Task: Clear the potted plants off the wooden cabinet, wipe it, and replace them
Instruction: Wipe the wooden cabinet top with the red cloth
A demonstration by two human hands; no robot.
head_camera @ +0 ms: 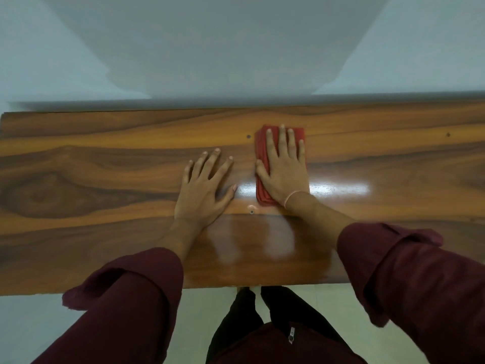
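The wooden cabinet top point(105, 179) spans the whole view, glossy and brown. A folded red cloth point(261, 151) lies near its middle. My right hand point(283, 166) presses flat on the cloth with straight, spread fingers. My left hand point(204, 187) rests flat on the bare wood just left of the cloth, fingers straight and spread. No potted plants are in view.
A pale wall point(236, 48) stands directly behind the cabinet's back edge. The cabinet's front edge runs near my legs, with light floor point(39, 324) below. Small screw caps point(248, 136) dot the top.
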